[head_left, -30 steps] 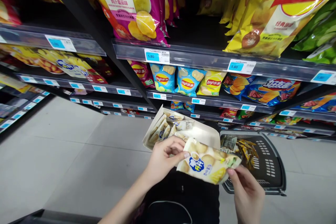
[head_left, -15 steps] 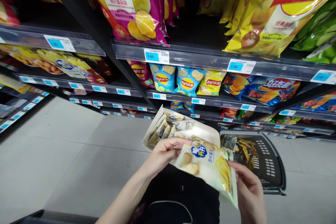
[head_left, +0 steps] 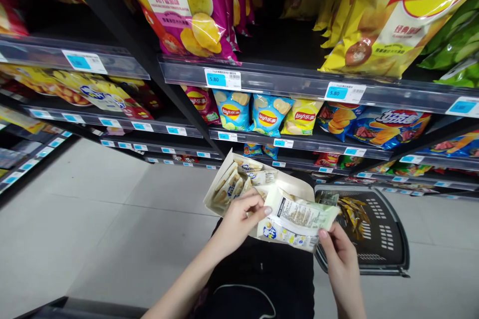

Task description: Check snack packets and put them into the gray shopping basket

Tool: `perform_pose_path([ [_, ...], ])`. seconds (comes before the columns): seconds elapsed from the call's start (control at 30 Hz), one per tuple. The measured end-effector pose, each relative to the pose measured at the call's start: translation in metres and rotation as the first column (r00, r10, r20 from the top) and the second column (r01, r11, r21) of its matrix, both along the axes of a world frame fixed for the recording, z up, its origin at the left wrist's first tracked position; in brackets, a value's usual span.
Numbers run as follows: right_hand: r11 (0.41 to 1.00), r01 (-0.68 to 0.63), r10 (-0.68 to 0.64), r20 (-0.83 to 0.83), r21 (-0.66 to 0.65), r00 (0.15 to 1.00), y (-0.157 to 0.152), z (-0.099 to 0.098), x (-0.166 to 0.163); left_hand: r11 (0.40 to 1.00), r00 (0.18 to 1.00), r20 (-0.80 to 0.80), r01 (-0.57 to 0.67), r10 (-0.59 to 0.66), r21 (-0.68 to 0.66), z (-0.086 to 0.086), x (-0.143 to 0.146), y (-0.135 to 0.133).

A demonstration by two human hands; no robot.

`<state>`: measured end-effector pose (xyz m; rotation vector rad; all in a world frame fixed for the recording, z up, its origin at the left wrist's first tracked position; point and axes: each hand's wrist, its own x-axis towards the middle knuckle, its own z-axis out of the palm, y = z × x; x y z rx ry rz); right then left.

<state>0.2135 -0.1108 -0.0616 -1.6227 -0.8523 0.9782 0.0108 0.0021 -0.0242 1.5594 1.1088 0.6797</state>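
Observation:
Between my two hands is a pale snack bag (head_left: 299, 219), its printed back with small text turned up toward me. My left hand (head_left: 243, 219) pinches the bag's left end, thumb on top. At the other end, my right hand (head_left: 340, 251) grips the lower right corner between thumb and fingers. Just beyond the bag, an open white carton (head_left: 214, 200) rests at my lap, partly covered by the bag and my left hand. Several small snack packets (head_left: 230, 187) of a similar cream colour stand inside it.
A dark shopping basket (head_left: 385, 229) with several golden packets (head_left: 354, 214) sits on the floor at right. Ahead rise shelves with a price rail (head_left: 262, 77), holding a purple chip bag (head_left: 187, 15), a large yellow chip bag (head_left: 396, 25) and smaller blue bags (head_left: 269, 114). Grey tiles (head_left: 123, 219) lie at left.
The snack bag has been flipped from its picture front to its text-covered back. My right hand has moved slightly left and up; my left hand has shifted a little along the bag's end.

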Motion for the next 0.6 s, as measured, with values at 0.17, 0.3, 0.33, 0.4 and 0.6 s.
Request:
perform_pose_path([
  [0.17, 0.998, -0.067, 0.065, -0.100, -0.017, 0.993, 0.002, -0.004, 0.005, 0.976, 0.999, 0.050, -0.008, 0.019, -0.216, 0.002, 0.001, 0.002],
  [0.3, 0.993, -0.118, 0.108, -0.270, -0.021, 0.957, -0.002, -0.010, 0.006, 0.951, 0.994, 0.093, -0.032, 0.063, -0.309, 0.004, 0.001, 0.001],
  [0.33, 0.993, -0.118, 0.111, -0.345, -0.001, 0.932, -0.004, -0.011, 0.005, 0.943, 0.990, 0.124, -0.028, 0.073, -0.330, 0.004, 0.000, 0.000],
  [0.4, 0.995, -0.088, 0.099, -0.503, 0.046, 0.859, -0.007, -0.015, -0.001, 0.929, 0.978, 0.182, -0.029, 0.103, -0.369, 0.000, -0.001, -0.004],
  [0.6, 0.991, 0.078, 0.006, -0.634, 0.104, 0.773, -0.010, -0.034, -0.016, 0.911, 0.979, 0.152, -0.066, 0.139, -0.407, -0.027, -0.004, -0.007],
])
